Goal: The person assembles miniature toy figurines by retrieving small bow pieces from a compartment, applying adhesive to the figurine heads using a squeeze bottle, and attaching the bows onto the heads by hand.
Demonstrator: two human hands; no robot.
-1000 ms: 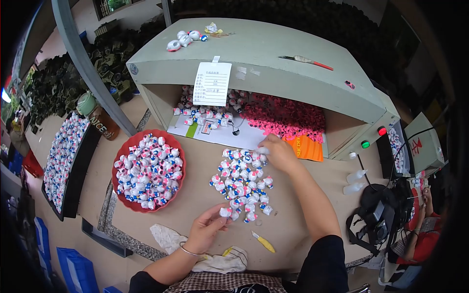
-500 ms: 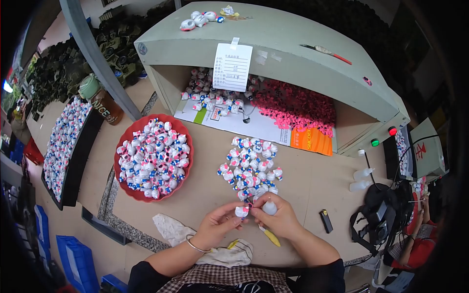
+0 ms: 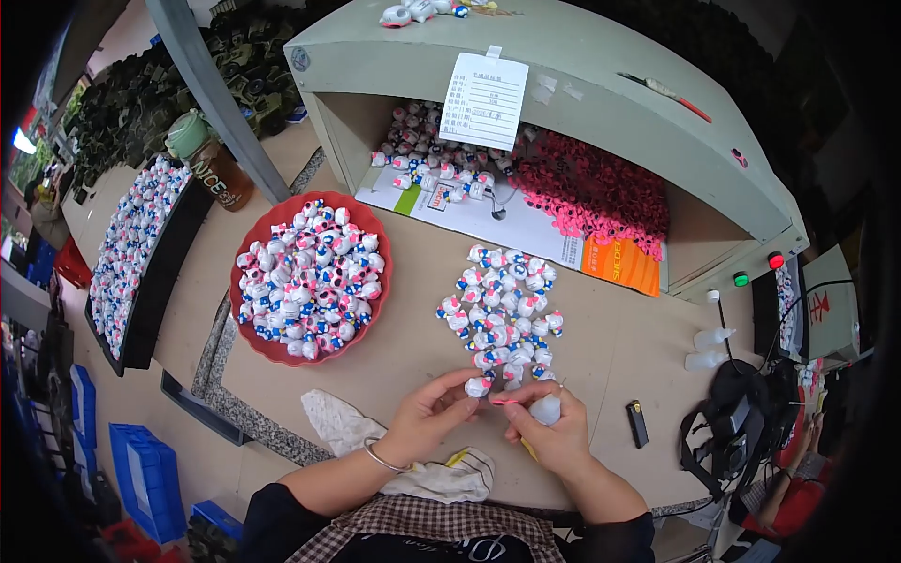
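Between the thumb and fingers of my left hand (image 3: pixel 434 418) is a small white figure (image 3: pixel 479 386) with blue and pink parts. My right hand (image 3: pixel 554 436) pinches a small pink piece (image 3: pixel 504 402) at its fingertips, close to the figure, and also has a small translucent bottle (image 3: pixel 545 409) in its grip. Just beyond both hands lies a loose cluster of similar figures (image 3: pixel 507 296) on the table (image 3: pixel 413 310). A yellow-handled tool is mostly hidden under my right hand.
A red bowl (image 3: pixel 378 310) full of figures stands at left, beside a black tray (image 3: pixel 160 281). Pink pieces (image 3: pixel 601 192) fill part of the grey cabinet (image 3: pixel 554 47). White cloths (image 3: pixel 441 479) lie near my body. A co-worker's arm (image 3: pixel 793 464) shows at far right.
My right hand has come back from the cabinet's pink pieces to beside my left hand, now holding a pink piece and the bottle. The view has shifted, and a black object shows at right.
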